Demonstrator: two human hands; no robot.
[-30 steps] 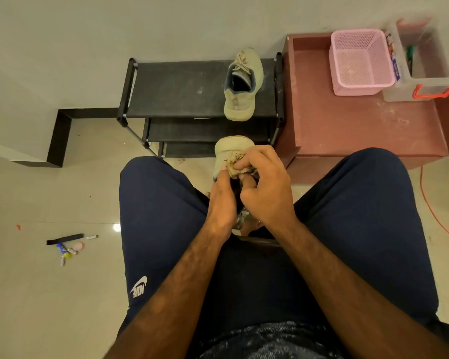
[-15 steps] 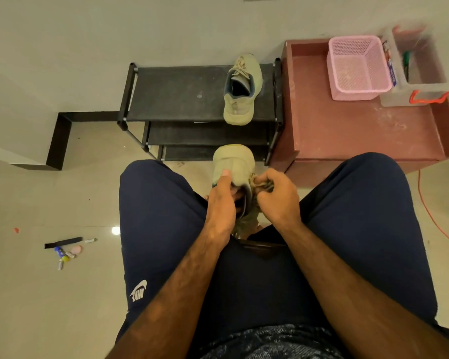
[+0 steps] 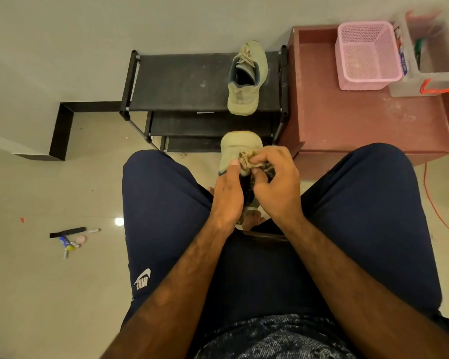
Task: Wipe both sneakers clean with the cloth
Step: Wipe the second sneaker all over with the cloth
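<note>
Pinched in the right hand [image 3: 275, 187], a crumpled cloth [image 3: 248, 161] presses on the upper of a pale green sneaker [image 3: 237, 149], which the left hand [image 3: 228, 195] grips by its side, thumb on top, between the person's knees. The second sneaker [image 3: 245, 81] waits on the black shoe rack [image 3: 182, 81] ahead (whether already wiped is unclear). Wiping looks midway.
</note>
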